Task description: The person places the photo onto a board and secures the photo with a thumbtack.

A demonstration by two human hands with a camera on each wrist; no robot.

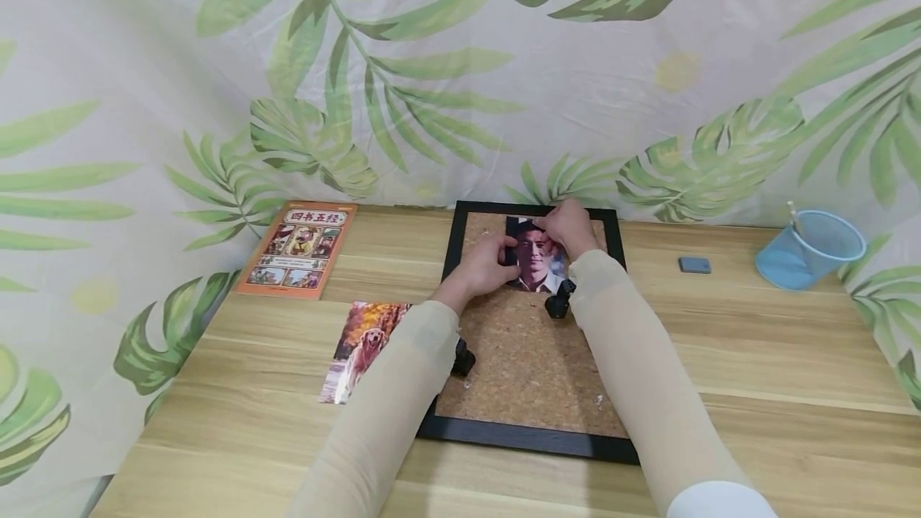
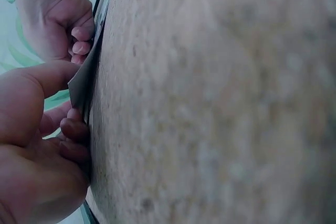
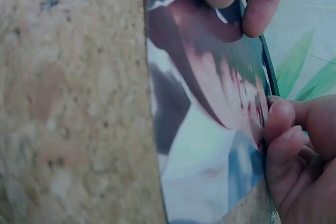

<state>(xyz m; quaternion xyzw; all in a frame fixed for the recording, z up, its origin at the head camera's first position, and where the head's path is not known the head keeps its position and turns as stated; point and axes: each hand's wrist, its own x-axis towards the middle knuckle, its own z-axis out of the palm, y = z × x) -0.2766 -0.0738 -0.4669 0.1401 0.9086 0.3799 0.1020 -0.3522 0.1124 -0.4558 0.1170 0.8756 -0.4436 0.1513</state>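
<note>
A portrait photo (image 1: 534, 262) lies over the upper part of a black-framed corkboard (image 1: 518, 366). My left hand (image 1: 488, 266) pinches the photo's left edge between thumb and fingers; in the left wrist view that edge lifts off the cork, its dark back (image 2: 83, 88) showing. At the photo's upper right, my right hand (image 1: 572, 229) has curled fingers. The right wrist view puts its thumb and fingers (image 3: 286, 145) together right at the photo's edge. I cannot tell whether a small pin is between them.
A dog photo (image 1: 363, 346) lies left of the board, partly behind my left sleeve. Farther back on the left is an orange booklet (image 1: 298, 250). To the right are a small blue-grey block (image 1: 694, 264) and a tilted blue mesh cup (image 1: 799, 254). A leaf-patterned cloth (image 1: 432, 70) hangs behind the table.
</note>
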